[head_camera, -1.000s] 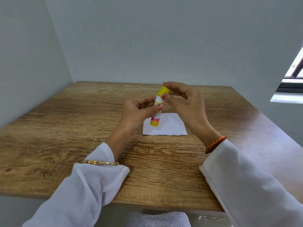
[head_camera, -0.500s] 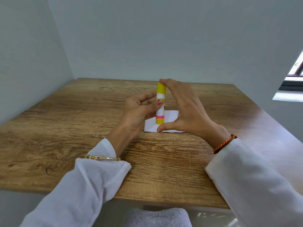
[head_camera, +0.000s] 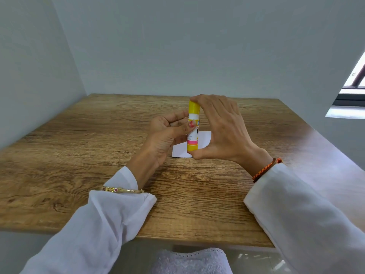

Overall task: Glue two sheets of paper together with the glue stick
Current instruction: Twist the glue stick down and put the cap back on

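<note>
Nearest the viewer, two white sleeves come in over the front edge of a wooden table (head_camera: 79,165). A gold bangle (head_camera: 122,189) sits at the left cuff, and an orange braided band (head_camera: 265,171) circles the right wrist.

Just beyond them, both hands meet above the middle of the tabletop around a glue stick (head_camera: 193,133), which stands upright in the air, clear of the wood. The left hand (head_camera: 166,135) holds the tube's white middle part, its thumb pressed across the front and its fingers curled behind. The right hand (head_camera: 221,127) spans the stick end to end: its fingertips sit on the top of the yellow cap and its thumb presses up under the yellow base, pinching the tube lengthwise. The cap is on.

Under and just behind the hands lies a white sheet of paper (head_camera: 204,139), flat on the table, partly hidden by the stick and the right thumb. I cannot tell whether it is one sheet or two stacked.

Farther back, plain pale walls meet at the table's far corner, and a window frame (head_camera: 353,91) shows at the right edge.
</note>
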